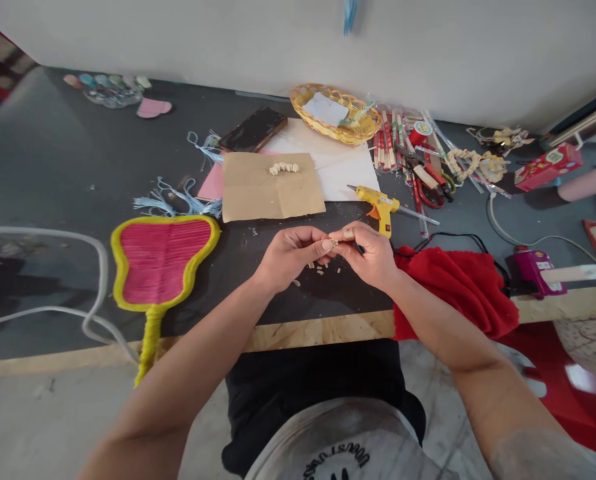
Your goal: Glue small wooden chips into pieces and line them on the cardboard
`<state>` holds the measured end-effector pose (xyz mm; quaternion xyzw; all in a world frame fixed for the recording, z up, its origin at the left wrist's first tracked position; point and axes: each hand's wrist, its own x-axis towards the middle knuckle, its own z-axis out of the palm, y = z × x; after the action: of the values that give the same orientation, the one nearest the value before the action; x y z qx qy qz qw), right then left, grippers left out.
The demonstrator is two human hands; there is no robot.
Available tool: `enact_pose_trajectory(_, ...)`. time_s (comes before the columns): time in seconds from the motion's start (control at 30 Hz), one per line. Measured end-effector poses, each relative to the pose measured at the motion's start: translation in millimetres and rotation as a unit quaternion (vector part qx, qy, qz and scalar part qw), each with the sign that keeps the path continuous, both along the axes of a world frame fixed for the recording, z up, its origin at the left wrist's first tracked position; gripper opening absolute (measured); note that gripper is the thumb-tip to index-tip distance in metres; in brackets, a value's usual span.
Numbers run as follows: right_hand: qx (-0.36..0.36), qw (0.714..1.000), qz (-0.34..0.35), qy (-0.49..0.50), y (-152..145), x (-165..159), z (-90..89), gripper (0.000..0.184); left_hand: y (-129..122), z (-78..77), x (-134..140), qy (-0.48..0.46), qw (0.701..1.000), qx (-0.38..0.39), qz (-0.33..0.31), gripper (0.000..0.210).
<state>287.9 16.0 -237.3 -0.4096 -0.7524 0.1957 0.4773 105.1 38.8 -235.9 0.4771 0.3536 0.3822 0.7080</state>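
A: Dark tabletop (78,187), pale wall (218,40) behind, craft stuff all over. What step is this?

B: Fiddly fingertip work on one small beige piece (334,243), I reckon. It's held up over the near middle of the table.

A: Hands?

B: Left hand (293,255) has thumb and forefinger pinching it, right hand (371,255) pinches from the other side. Fingertips hide most of it, so can't tell its shape.

A: Around it?

B: Loose pale bits (320,271) just below, curled beige strip (284,168) on brown paper (253,197) farther left, yellow glue gun (378,200) far right of the hands.

A: Next move?

B: Imo calls for steady fingertips and light pressure; something that tiny could slip.
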Motion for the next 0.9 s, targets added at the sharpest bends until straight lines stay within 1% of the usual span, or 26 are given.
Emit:
enact_pose_trajectory(0.17,-0.025,1.0,0.006,0.008,0,0,1.1,0.012,0,3.1,1,-0.012,1.0,-0.022,-0.002,0.027)
enact_pose_trajectory(0.23,-0.04,0.999,0.023,0.029,0,1,2.3,0.016,0,4.8,0,-0.021,0.999,-0.032,-0.012,0.029)
enact_pose_trajectory(0.37,-0.094,0.99,0.059,0.085,-1,4,4.5,0.028,2,6.4,-2,-0.026,0.998,-0.039,-0.037,0.033)
enact_pose_trajectory(0.43,-0.103,0.99,0.059,0.077,-2,4,6.1,0.027,3,6.1,-3,-0.02,0.998,-0.04,-0.046,0.032)
enact_pose_trajectory(0.57,-0.061,0.997,0.037,0.035,-2,4,9.3,0.018,3,5.4,-3,-0.029,0.998,-0.047,-0.04,0.031)
enact_pose_trajectory(0.67,-0.032,0.999,0.027,0.018,-2,4,10.2,0.015,2,5.6,-3,-0.042,0.997,-0.053,-0.037,0.028)
enact_pose_trajectory(0.77,-0.025,0.999,0.036,0.007,-1,5,9.8,0.016,3,6.1,-4,-0.032,0.998,-0.044,-0.045,0.024)
enact_pose_trajectory(0.9,-0.016,0.998,0.058,0.003,-1,8,9.3,0.02,3,7.2,-5,-0.03,0.997,-0.037,-0.054,0.024)
